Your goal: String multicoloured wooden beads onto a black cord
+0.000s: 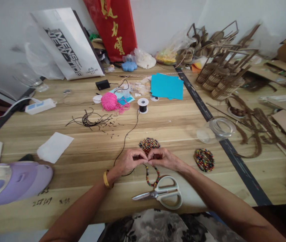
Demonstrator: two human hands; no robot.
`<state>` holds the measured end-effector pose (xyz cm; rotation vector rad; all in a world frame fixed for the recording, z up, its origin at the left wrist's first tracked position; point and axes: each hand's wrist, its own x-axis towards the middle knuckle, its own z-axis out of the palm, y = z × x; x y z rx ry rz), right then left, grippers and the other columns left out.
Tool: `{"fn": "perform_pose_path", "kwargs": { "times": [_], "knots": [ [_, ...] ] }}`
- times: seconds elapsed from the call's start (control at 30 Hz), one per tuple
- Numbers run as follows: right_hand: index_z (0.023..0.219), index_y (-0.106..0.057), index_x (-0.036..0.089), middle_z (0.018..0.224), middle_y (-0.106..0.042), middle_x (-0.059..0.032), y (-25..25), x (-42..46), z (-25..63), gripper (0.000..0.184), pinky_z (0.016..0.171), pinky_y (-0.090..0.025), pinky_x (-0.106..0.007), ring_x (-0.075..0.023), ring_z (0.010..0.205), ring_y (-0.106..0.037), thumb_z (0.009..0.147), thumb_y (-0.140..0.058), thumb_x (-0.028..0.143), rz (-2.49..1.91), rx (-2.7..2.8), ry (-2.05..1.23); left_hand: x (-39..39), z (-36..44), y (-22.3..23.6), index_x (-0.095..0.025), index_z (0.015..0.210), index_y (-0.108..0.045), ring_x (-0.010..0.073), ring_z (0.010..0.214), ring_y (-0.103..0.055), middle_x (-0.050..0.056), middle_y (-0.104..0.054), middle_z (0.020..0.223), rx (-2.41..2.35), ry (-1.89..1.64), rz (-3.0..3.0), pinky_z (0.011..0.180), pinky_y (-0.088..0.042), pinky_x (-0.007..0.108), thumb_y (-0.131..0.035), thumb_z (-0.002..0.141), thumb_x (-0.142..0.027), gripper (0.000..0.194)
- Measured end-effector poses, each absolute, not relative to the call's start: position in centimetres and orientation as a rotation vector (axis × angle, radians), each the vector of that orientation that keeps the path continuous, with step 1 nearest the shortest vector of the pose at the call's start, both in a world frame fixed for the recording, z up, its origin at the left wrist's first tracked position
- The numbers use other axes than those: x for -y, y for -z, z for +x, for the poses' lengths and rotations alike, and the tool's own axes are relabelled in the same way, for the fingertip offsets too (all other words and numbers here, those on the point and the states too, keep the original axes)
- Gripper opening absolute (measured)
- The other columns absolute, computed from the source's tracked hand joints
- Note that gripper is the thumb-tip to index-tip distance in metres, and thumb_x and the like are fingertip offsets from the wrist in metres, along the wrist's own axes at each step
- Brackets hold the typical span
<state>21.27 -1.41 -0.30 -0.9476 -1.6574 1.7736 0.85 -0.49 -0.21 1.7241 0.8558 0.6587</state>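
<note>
Our bare left hand [130, 161], a yellow bangle at its wrist, reaches in from the lower left, and our bare right hand [164, 158] comes in from the lower right. They meet over the wood-grain table [87, 178], fingertips close together and each grip pinched; we cannot tell exactly what sits between them. Below them hangs a loop of multicoloured round beads [147, 175] on the tabletop, with a heap of similar multicoloured beads [149, 144] just beyond our fingers. We have white-handled metal scissors [159, 194] lying nearest us.
</note>
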Motion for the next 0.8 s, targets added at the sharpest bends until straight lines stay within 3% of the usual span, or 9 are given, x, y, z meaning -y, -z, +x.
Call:
{"fn": "perform_pose_path", "kwargs": {
  "times": [0.23,0.5,0.8],
  "knots": [
    [0.079,-0.060,0.013,0.064,-0.051,0.0036,0.32,1.50,21.42,0.023,0.051,-0.031,-0.019,-0.0070,0.055,-0.041,0.075,-0.070,0.033,-0.982,1.722,-1.748,0.44,0.61,0.50,-0.014,0.076,-0.070,0.0139,0.073,-0.059,0.005,-0.066,0.078,-0.844,-0.724,1.723,0.070,-0.045,0.025,-0.067,0.080,-0.024,0.011],
    [0.077,-0.060,0.012,0.067,-0.054,0.0017,0.47,1.55,21.22,0.024,0.057,-0.034,-0.021,-0.0083,0.060,-0.046,0.077,-0.067,0.035,-0.931,1.637,-1.801,0.46,0.71,0.42,-0.014,0.075,-0.069,0.0141,0.072,-0.059,0.005,-0.066,0.076,-0.852,-0.729,1.747,0.070,-0.045,0.026,-0.067,0.079,-0.023,0.010],
    [0.075,-0.060,0.012,0.062,-0.050,0.0033,0.61,1.30,21.31,0.025,0.054,-0.032,-0.021,-0.0078,0.056,-0.042,0.079,-0.065,0.036,-0.945,1.654,-1.751,0.29,0.54,0.53,-0.014,0.073,-0.069,0.0140,0.070,-0.059,0.005,-0.067,0.074,-0.907,-0.761,1.810,0.068,-0.045,0.025,-0.066,0.078,-0.021,0.009]
  ]
}}
